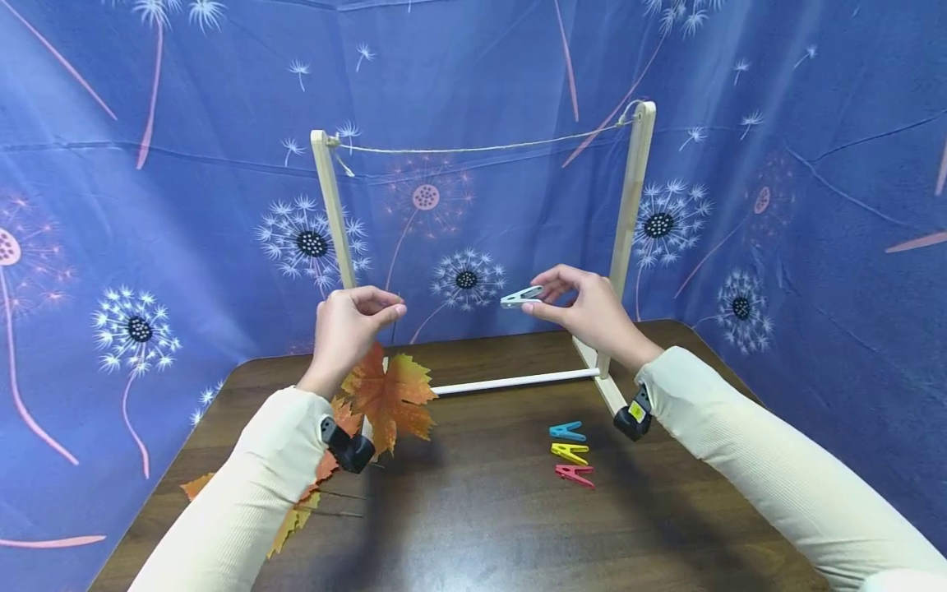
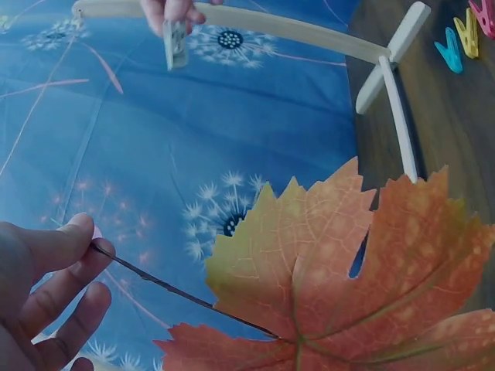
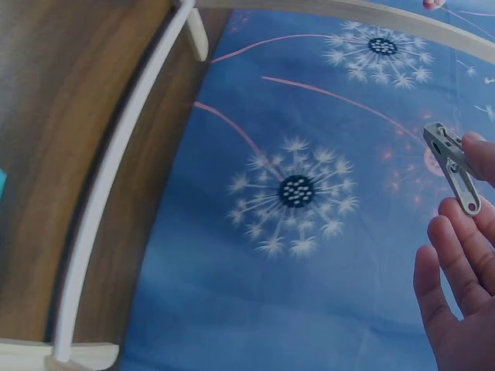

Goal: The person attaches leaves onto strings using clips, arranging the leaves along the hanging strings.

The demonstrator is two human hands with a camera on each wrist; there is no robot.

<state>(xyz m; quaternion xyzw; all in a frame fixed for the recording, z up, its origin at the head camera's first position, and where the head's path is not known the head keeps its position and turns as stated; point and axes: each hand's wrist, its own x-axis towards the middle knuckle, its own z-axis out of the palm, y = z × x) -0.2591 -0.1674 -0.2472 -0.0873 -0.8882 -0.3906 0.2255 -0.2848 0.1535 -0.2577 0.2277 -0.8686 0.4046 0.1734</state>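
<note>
My left hand (image 1: 351, 329) pinches the thin dark stem (image 2: 178, 290) of an orange and yellow maple leaf (image 1: 392, 396); the leaf hangs below the fingers. Between the thumb and fingers of my right hand (image 1: 584, 304) is a pale grey clothespin (image 1: 521, 297), its tip pointing left toward the other hand. In the right wrist view the same clothespin (image 3: 452, 166) appears at the right edge. Both hands are in the air, below a string (image 1: 473, 150) tied between two wooden posts (image 1: 632, 189). Leaf and clothespin are apart.
Blue (image 1: 566, 431), yellow (image 1: 570, 452) and red clothespins (image 1: 575, 474) lie in a column on the brown table (image 1: 473, 518). More artificial leaves (image 1: 296, 522) lie at the left, partly under my left forearm. A white rod (image 1: 518, 382) joins the frame's feet. Patterned blue cloth (image 1: 473, 74) hangs behind.
</note>
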